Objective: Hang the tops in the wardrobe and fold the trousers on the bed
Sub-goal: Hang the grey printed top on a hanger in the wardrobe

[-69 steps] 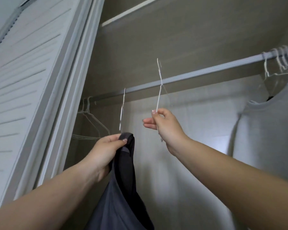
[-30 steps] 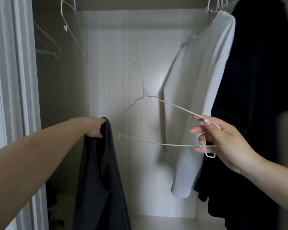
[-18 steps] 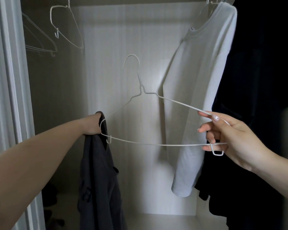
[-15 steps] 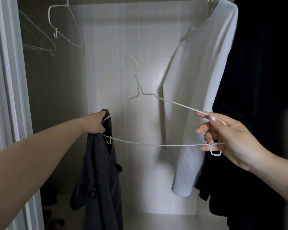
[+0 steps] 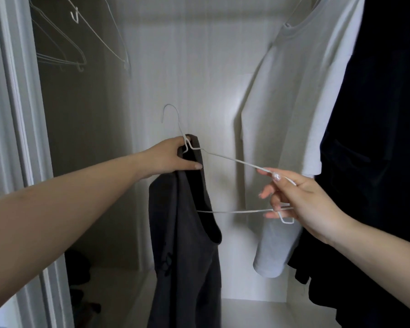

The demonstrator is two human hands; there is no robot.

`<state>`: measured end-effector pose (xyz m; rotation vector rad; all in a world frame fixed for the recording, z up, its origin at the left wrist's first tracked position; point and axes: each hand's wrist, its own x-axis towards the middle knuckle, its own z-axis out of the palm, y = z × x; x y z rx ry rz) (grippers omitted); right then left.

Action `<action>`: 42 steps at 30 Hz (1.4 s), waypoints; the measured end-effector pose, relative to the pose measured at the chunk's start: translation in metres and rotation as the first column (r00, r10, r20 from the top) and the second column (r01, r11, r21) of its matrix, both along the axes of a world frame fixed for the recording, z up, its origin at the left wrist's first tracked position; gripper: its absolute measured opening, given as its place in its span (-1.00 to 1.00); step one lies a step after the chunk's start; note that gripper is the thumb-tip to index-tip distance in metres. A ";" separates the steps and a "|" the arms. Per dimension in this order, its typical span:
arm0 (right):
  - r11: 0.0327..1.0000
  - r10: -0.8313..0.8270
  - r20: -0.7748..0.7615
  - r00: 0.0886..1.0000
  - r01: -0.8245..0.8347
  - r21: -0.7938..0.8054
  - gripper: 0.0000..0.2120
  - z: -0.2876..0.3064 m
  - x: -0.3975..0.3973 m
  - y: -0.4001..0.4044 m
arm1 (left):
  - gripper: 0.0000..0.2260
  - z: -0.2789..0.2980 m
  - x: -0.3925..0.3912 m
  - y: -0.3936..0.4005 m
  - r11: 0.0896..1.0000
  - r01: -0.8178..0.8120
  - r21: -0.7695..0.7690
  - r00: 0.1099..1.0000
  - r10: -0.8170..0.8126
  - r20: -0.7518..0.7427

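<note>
You are threading the wire hanger (image 5: 225, 183) into the dark grey top (image 5: 187, 245). Your left hand (image 5: 173, 157) is gripping its strap at the hanger neck; your right hand (image 5: 301, 200), at 3 o'clock, is pinching the hanger's end. Keep pinching while seating the second strap.

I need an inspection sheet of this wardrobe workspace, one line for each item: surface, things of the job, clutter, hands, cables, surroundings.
Surface: pale wardrobe floor, bare at the middle.
Job's things: dark grey top, one strap already over the white wire hanger.
Clutter: dark items low at the left, unclear.
Hands: left hand grips the strap at the hanger's neck; right hand pinches the hanger's other end.
Cables: nothing seen.
Surroundings: white T-shirt and black garment hanging at the right; empty hangers upper left.
</note>
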<state>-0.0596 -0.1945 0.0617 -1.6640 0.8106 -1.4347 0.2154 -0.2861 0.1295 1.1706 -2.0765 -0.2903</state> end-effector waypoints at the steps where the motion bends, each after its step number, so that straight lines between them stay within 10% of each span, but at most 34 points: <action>1: 1.000 0.003 0.003 1.000 -0.003 0.007 -0.71 -0.001 0.002 -0.002 | -0.73 -0.001 0.000 -0.001 0.998 0.018 0.056 0.994 -0.013 -0.104; 11: 0.926 0.201 0.273 0.941 -0.273 0.260 -0.53 -0.042 -0.019 -0.015 | -0.70 -0.010 -0.003 -0.007 0.994 0.054 0.094 0.876 -0.002 -0.483; 16: 0.972 0.229 -0.333 0.915 -0.195 0.132 -0.49 -0.073 0.018 -0.009 | -0.70 -0.008 -0.015 -0.002 0.990 0.100 0.096 0.864 -0.039 -0.503; 20: 0.869 -0.266 -0.643 0.718 -0.111 -0.483 -0.48 -0.065 0.062 -0.007 | -0.73 -0.006 -0.027 0.002 0.996 0.053 0.065 0.885 -0.017 -0.465; 26: 0.876 -0.460 -0.882 0.106 -0.109 -0.470 -0.57 -0.066 0.063 -0.018 | -0.74 -0.006 -0.007 0.001 0.996 -0.077 0.054 0.902 0.093 -0.422; 37: 0.854 -0.454 -0.879 0.145 -0.211 -0.475 -0.68 -0.034 0.011 -0.037 | -0.78 -0.042 0.055 -0.016 0.951 -0.291 0.106 0.895 0.309 -0.320; 42: 0.820 -0.544 -0.839 0.009 -0.209 -0.533 -0.71 -0.007 0.004 -0.040 | -0.76 -0.057 0.066 -0.013 0.927 -0.372 0.050 0.922 0.375 -0.095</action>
